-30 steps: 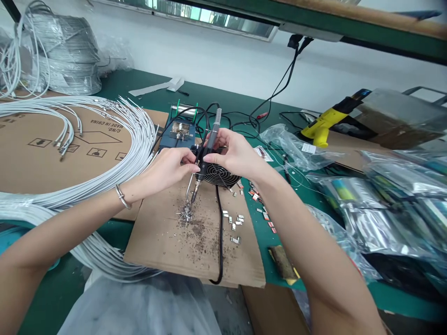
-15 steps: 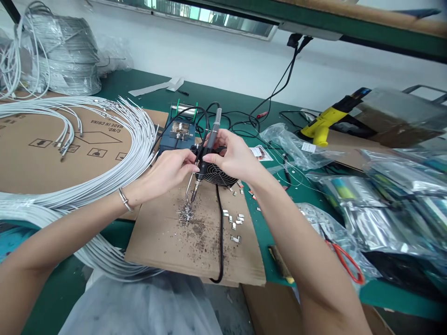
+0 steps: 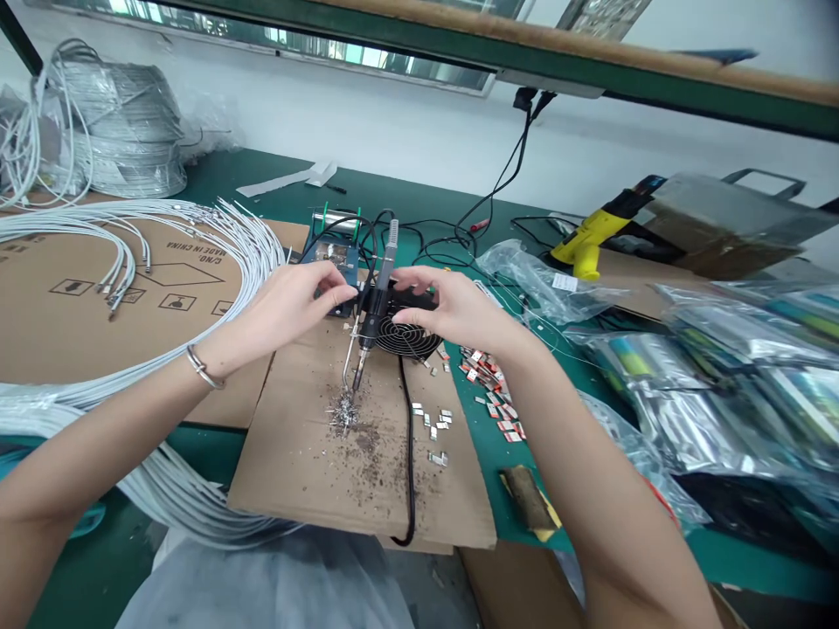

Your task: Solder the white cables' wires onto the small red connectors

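A soldering iron (image 3: 373,306) with a black handle and grey cord end stands tip down in the middle, a thin bent metal tube (image 3: 348,358) beside its tip. Below the tip lies a small heap of solder bits (image 3: 344,411) on a cardboard sheet (image 3: 288,463). To the left of the iron, my left hand (image 3: 298,301) is open, thumb and forefinger apart, just short of the handle. My right hand (image 3: 449,306) hovers on the other side over a black round fan grille (image 3: 410,336), fingers spread and nothing in them.
Coiled white cables (image 3: 255,262) cover the left side. Small metal parts (image 3: 433,419) and orange-and-white pieces (image 3: 491,384) lie to the right, near a dirty sponge (image 3: 530,502). A blue device (image 3: 328,253), yellow heat gun (image 3: 593,231) and bagged items (image 3: 675,384) stand farther off.
Both my hands have drawn away from the soldering iron, the left to the left and the right to the right. My fingers have parted. The camera view has shifted slightly.
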The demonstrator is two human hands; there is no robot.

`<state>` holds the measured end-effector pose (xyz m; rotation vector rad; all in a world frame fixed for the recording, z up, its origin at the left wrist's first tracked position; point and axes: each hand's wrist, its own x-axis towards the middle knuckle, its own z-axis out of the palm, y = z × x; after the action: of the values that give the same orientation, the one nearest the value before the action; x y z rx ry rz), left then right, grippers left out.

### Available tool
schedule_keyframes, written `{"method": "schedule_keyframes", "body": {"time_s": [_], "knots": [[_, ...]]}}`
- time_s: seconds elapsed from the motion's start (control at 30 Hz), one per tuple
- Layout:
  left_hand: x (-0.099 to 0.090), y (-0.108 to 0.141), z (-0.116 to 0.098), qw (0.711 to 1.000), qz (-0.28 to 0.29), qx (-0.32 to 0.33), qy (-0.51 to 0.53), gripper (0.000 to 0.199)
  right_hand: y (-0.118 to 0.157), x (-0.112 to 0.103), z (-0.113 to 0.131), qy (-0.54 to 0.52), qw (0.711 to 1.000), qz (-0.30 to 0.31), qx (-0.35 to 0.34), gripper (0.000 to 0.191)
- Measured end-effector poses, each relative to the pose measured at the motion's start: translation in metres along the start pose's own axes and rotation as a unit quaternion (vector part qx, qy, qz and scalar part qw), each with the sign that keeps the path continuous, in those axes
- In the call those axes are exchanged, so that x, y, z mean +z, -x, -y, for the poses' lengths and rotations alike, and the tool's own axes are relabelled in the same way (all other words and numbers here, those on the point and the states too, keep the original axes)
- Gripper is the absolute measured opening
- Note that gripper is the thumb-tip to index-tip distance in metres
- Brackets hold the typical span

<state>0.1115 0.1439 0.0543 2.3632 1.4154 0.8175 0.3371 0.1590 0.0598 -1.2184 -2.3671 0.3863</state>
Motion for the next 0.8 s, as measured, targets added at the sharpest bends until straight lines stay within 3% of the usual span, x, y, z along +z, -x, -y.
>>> {"method": "schedule_keyframes", "body": {"time_s": [0.13, 0.23, 0.33, 0.5, 0.67, 0.8], "knots": [[-0.002, -0.010, 0.002, 0.999, 0.026, 0.010, -0.026, 0.033, 0.006, 0.006, -0.003, 0.124, 0.992, -0.010, -0.006, 0.021], [0.003, -0.015, -0.001, 0.999, 0.027, 0.020, -0.032, 0.039, 0.003, 0.007, -0.001, 0.131, 0.991, 0.001, -0.017, 0.026], [0.007, -0.021, -0.007, 0.998, 0.017, 0.036, -0.045, 0.043, -0.005, -0.006, -0.005, 0.110, 0.993, 0.032, -0.029, 0.028], [0.013, -0.035, -0.017, 0.999, 0.031, 0.031, -0.025, 0.039, -0.037, -0.021, -0.041, 0.095, 0.993, 0.075, 0.008, 0.029], [0.017, -0.038, -0.022, 0.999, 0.037, 0.000, -0.003, 0.040, -0.082, 0.001, -0.084, 0.082, 0.979, 0.182, 0.032, 0.026], [0.015, -0.037, -0.021, 0.996, 0.077, -0.009, 0.040, 0.038, -0.103, 0.021, -0.098, 0.032, 0.958, 0.283, 0.012, 0.029]]}}
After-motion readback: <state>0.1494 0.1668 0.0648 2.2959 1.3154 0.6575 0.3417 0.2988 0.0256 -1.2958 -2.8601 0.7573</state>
